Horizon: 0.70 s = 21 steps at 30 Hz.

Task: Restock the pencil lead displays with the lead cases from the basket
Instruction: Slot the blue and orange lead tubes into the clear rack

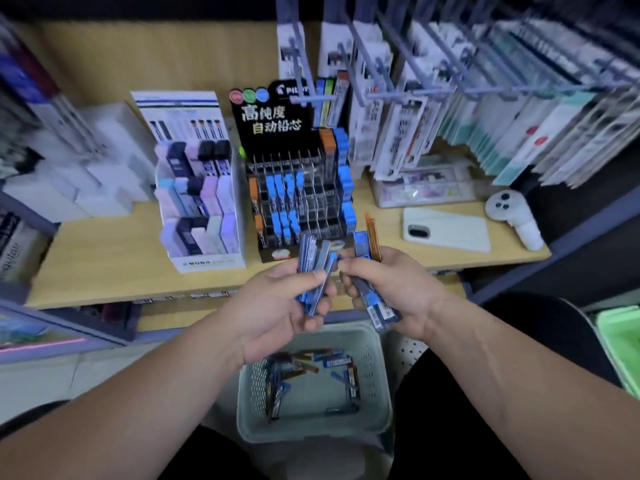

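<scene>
**A:** What is sitting at the left end of the wooden shelf (pixel 104 265)?

**B:** Blurred white boxes (pixel 104 188) are standing there. Just to their right, a tiered MONO display (pixel 199 209) is showing pastel and dark cases in rows.

**A:** And next along?

**B:** The black Pilot lead display (pixel 298 195) is standing mid-shelf, right beside the MONO one. Blue cases are filling some of its clear slots, and orange ones are sitting down its left edge.

**A:** What is the left hand doing?

**B:** The left hand (pixel 277 306) is hovering in front of that display, above the basket. Its thumb and fingers are curling round a fan of blue lead cases (pixel 311 261).

**A:** And the right?

**B:** The right hand (pixel 394 289) is hovering close beside the left. It is gripping a second bunch (pixel 362 244), blue cases with an orange case (pixel 374 237) poking up behind them.

**A:** Where is the rest of the stock lying?

**B:** Blue and orange loose cases (pixel 311 365) are lying scattered in the pale perforated basket (pixel 304 432), directly below both hands.

**A:** What is showing further right?

**B:** A white phone (pixel 446 233) is lying face down on the shelf, and a white handheld device (pixel 512 216) is resting beside it. Packets (pixel 485 116) are hanging on pegs above them. A green basket (pixel 623 348) is peeking in at the right edge.
</scene>
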Each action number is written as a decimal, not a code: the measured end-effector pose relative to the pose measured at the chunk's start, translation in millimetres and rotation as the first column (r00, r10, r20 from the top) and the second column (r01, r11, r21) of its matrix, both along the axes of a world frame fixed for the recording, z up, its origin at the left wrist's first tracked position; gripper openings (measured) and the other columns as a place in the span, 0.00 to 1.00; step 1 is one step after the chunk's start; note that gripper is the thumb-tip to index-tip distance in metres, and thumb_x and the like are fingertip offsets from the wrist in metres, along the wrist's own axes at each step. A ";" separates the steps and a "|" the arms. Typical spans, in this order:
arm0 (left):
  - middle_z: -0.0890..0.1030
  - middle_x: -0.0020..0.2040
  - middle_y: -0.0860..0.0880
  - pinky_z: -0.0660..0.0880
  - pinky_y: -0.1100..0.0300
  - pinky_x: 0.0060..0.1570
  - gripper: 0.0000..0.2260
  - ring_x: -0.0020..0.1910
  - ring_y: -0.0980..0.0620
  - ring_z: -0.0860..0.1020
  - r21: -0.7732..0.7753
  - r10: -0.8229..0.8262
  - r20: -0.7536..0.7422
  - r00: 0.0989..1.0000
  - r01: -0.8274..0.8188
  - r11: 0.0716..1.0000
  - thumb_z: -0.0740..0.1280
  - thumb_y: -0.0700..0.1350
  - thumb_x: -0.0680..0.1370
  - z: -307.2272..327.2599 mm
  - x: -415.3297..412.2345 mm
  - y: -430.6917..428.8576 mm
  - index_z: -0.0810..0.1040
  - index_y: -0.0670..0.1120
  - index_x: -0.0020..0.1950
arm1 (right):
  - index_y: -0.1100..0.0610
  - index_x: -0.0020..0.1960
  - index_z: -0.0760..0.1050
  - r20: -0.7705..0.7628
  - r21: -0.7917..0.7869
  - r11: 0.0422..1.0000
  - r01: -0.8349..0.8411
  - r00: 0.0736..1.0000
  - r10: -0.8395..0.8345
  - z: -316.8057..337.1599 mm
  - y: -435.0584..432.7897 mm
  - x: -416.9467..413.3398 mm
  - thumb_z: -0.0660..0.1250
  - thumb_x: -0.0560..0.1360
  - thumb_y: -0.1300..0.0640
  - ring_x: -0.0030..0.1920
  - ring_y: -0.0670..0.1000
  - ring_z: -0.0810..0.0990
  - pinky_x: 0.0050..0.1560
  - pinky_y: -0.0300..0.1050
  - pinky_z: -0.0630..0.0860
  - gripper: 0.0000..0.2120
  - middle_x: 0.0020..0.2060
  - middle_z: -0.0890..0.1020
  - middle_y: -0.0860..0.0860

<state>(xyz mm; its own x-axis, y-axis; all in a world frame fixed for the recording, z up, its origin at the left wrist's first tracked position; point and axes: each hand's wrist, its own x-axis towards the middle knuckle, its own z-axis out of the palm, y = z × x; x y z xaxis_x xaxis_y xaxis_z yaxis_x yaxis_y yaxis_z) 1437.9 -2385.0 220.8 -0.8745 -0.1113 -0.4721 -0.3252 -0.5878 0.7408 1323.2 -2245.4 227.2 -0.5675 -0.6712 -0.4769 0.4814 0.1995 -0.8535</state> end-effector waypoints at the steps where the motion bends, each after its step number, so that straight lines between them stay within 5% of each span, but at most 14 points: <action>1: 0.78 0.39 0.44 0.64 0.60 0.28 0.08 0.33 0.51 0.72 0.014 0.020 -0.010 1.000 -0.019 1.000 0.65 0.39 0.79 -0.5 -0.8 -1.6 0.79 0.43 0.57 | 0.58 0.49 0.80 0.019 -0.014 1.000 0.005 1.000 -0.004 0.3 -4.6 0.2 0.69 0.78 0.63 0.31 0.47 0.74 0.30 0.39 0.71 0.02 0.33 0.78 0.51; 15: 0.80 0.37 0.44 0.67 0.63 0.23 0.07 0.29 0.52 0.73 0.114 0.196 0.046 0.980 -0.200 0.973 0.69 0.41 0.75 -13.1 -19.0 -44.8 0.80 0.41 0.51 | 0.65 0.60 0.76 0.066 -0.103 0.988 0.116 0.992 -0.110 -18.4 -67.3 -2.5 0.70 0.78 0.60 0.34 0.57 0.78 0.35 0.46 0.76 0.14 0.35 0.80 0.58; 21: 0.79 0.36 0.43 0.64 0.64 0.22 0.07 0.27 0.53 0.70 0.152 0.184 0.044 0.982 -0.188 0.970 0.68 0.41 0.77 -15.5 -21.6 -53.3 0.79 0.39 0.52 | 0.60 0.56 0.77 0.100 -0.141 0.984 0.107 0.991 -0.093 -14.4 -74.1 -7.7 0.68 0.79 0.62 0.32 0.55 0.79 0.32 0.43 0.78 0.07 0.33 0.80 0.59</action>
<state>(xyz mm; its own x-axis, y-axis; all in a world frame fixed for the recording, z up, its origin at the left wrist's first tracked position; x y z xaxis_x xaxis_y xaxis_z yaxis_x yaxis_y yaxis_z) 1416.2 -2438.4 205.3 -0.8308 -0.1944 -0.5215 -0.2197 -0.7464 0.6282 1315.5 -2319.5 212.8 -0.5932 -0.6792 -0.4322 0.5710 0.0235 -0.8206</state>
